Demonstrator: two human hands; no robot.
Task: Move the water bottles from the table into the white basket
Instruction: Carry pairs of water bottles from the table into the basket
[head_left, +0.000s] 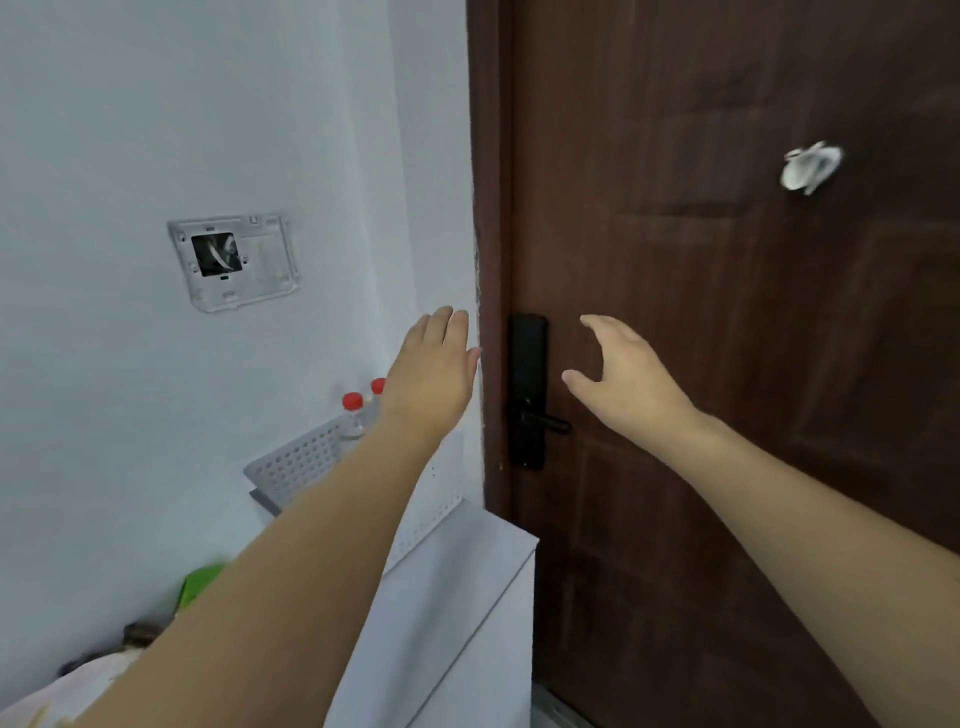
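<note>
A white perforated basket (298, 462) stands on a white cabinet top against the wall. Two clear water bottles with red caps stand inside it: one (353, 413) nearer, another (378, 387) partly hidden behind my left hand. My left hand (434, 371) is raised flat above the basket, fingers stretched out, holding nothing. My right hand (621, 371) hovers in front of the door, fingers curved and apart, empty. My left forearm covers much of the basket.
A brown door (727, 312) with a black lock and lever handle (530, 395) fills the right side. The white cabinet (467, 582) sits below the basket. A wall bracket (234, 260) is on the white wall. Green and other items (200, 582) lie at lower left.
</note>
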